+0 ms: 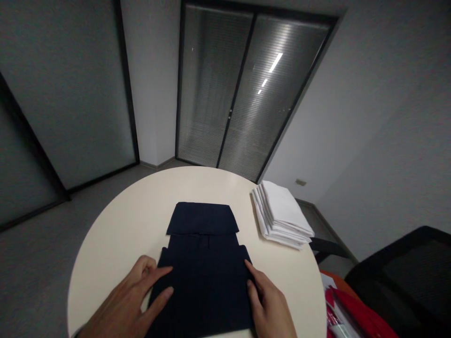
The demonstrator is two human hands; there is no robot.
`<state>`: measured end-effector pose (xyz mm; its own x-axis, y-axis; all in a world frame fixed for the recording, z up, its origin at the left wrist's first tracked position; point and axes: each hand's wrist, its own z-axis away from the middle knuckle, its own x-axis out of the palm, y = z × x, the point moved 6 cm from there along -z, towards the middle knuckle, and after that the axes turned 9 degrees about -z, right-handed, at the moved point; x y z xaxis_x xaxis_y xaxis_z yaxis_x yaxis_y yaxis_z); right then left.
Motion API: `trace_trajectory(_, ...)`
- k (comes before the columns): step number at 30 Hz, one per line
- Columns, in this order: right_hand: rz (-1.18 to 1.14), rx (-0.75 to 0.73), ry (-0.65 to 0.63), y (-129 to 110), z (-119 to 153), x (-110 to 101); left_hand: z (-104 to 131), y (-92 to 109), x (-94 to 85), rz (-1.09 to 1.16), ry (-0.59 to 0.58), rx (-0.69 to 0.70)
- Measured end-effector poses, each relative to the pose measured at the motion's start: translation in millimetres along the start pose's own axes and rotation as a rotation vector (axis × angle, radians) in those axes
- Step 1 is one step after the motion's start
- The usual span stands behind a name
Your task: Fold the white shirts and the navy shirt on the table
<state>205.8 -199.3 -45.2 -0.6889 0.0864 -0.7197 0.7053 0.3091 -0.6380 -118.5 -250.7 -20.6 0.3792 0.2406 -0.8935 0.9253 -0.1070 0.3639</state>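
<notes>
A dark navy garment [207,286], folded into a flat panel, lies in front of me with a narrower flap folded over at its far end. My left hand [137,295] is at its left edge, index finger and thumb spread apart over the cloth. At the right edge rests my right hand [268,300], its index finger and thumb touching the border of the fabric with a small gap between them. Its other fingers are hidden. The near edge of the cloth reaches down to the bottom of the view.
The garment lies on a round cream table [141,211]. A stack of folded white cloths [283,211] sits near the table's right edge. Beyond that edge are a black mesh chair [405,272] and a red item [362,314]. Glass partitions [218,94] and walls stand behind.
</notes>
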Motion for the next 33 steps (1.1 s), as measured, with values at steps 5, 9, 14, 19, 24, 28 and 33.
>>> trace_trajectory(5,0.259,-0.083,-0.010,-19.0,0.0,-14.2,-26.4,31.8,-23.0,-0.150,0.077,0.281)
trace_trajectory(9,0.556,-0.257,0.146,-61.1,-16.8,-31.4,-38.7,56.4,4.5,-0.114,-0.207,0.525)
trace_trajectory(14,0.383,-0.471,-0.359,-86.2,-41.8,11.0,-43.4,48.5,30.4,-0.059,-0.403,0.568)
trace_trajectory(19,0.271,-0.370,-0.399,-55.4,-38.2,45.1,-50.2,43.3,22.1,0.020,-0.321,0.533)
trace_trajectory(24,0.382,-0.507,-0.195,-40.4,-14.8,64.8,-62.2,53.6,13.7,-0.006,-0.324,0.491)
trace_trajectory(28,0.432,-0.501,-0.132,-61.6,-26.5,38.3,-74.2,66.7,-10.7,-0.007,-0.322,0.561)
trace_trajectory(33,0.369,-0.303,-0.191,-85.5,-110.9,-3.5,-74.2,103.3,-30.3,0.061,-0.300,0.709)
